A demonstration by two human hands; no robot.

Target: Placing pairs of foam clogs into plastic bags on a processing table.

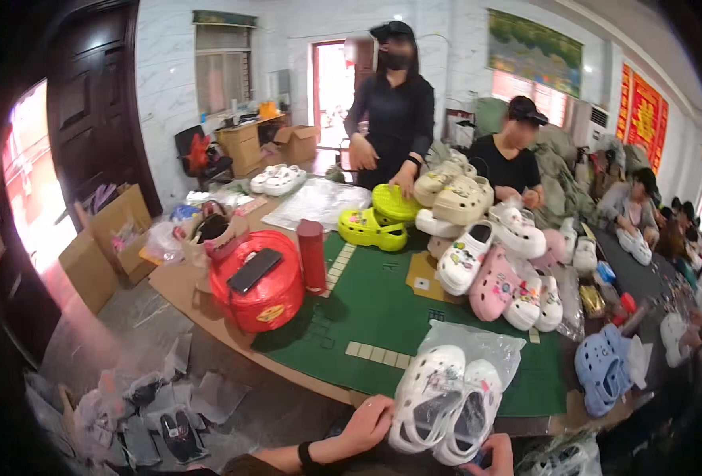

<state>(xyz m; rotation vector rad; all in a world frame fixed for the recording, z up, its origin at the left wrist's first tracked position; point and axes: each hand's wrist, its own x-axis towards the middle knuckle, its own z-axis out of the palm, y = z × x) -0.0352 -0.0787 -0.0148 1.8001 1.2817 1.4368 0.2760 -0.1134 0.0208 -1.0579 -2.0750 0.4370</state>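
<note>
My left hand [367,426] grips the heel end of a pair of white clogs [446,401] that sits half inside a clear plastic bag [474,343] at the near edge of the green table mat [382,305]. My right hand [496,454] shows only partly at the bottom edge, under the toe end of the same pair, touching it. The clogs carry small coloured charms.
A heap of cream, white and pink clogs [486,254] lies mid-table, yellow-green clogs [371,226] behind it, blue clogs [605,365] at right. A red bag [259,293] with a phone on it and a red cylinder [313,255] stand left. Several people work across the table. Cardboard boxes [117,230] and scraps litter the floor.
</note>
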